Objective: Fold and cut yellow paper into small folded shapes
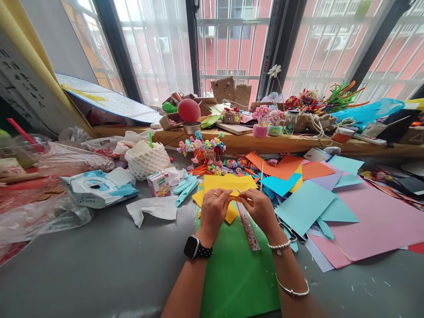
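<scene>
Above a green mat [238, 282], my left hand [213, 210] and my right hand [261, 212] pinch a small piece of yellow paper [236, 198] between their fingertips. Part of that piece is hidden behind the fingers. Just beyond the hands lie yellow paper sheets [215, 181]. A patterned ruler [249, 232] rests on the mat below my right hand. Scissors [302, 237] poke out from under light blue paper [304, 207], to the right of my right wrist.
Pink sheets [380, 221] spread over the table's right side. At left are a wet-wipe pack [99, 187], a small pink box [159, 183], a tissue [154, 210] and a foam-netted fruit [147, 160]. Behind stand a flower basket [209, 154] and a wooden ledge [232, 140] with crafts.
</scene>
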The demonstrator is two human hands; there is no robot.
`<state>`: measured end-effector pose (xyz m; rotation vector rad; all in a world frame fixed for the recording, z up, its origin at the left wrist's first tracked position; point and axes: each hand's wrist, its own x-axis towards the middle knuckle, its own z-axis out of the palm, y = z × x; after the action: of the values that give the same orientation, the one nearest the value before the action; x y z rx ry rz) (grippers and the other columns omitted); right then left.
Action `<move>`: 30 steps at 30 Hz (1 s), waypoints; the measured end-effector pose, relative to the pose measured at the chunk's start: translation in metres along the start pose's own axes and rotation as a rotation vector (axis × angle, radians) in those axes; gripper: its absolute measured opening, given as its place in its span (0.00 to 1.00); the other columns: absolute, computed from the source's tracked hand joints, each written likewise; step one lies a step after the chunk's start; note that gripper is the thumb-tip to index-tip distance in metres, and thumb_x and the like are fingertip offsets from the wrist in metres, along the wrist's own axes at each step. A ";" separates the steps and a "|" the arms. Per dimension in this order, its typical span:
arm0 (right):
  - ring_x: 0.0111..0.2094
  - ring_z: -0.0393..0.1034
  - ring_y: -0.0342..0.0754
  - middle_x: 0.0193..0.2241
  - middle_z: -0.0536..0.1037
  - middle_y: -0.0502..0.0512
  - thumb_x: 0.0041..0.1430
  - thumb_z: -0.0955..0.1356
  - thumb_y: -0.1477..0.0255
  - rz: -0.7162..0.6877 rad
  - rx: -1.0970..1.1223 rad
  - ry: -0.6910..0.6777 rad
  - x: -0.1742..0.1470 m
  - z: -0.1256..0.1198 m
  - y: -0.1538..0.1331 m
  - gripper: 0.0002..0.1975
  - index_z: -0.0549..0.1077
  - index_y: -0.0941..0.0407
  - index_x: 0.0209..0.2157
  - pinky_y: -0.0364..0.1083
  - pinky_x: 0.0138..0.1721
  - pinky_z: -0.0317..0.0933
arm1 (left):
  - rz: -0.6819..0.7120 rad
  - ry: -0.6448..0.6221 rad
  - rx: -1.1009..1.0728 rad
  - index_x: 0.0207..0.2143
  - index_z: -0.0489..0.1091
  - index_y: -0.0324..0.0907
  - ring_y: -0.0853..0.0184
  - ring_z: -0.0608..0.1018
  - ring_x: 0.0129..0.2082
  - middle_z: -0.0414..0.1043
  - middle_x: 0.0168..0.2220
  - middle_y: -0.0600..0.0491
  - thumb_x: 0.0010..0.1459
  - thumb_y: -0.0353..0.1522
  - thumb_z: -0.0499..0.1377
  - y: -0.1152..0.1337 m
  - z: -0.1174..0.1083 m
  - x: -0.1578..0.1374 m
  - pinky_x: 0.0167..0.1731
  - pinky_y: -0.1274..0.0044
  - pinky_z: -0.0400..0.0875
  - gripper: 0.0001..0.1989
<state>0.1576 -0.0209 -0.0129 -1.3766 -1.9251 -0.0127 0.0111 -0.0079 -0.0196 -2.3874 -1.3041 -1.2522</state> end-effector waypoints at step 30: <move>0.32 0.66 0.49 0.27 0.75 0.54 0.53 0.63 0.74 0.059 -0.124 0.054 -0.001 0.008 0.002 0.07 0.72 0.56 0.27 0.45 0.32 0.53 | -0.183 0.149 0.082 0.31 0.69 0.41 0.65 0.72 0.31 0.72 0.29 0.52 0.53 0.29 0.51 -0.009 -0.005 -0.003 0.35 0.73 0.63 0.07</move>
<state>0.1546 -0.0178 -0.0204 -1.4989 -1.8647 -0.1413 0.0006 -0.0067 -0.0202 -2.1148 -1.5231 -1.3658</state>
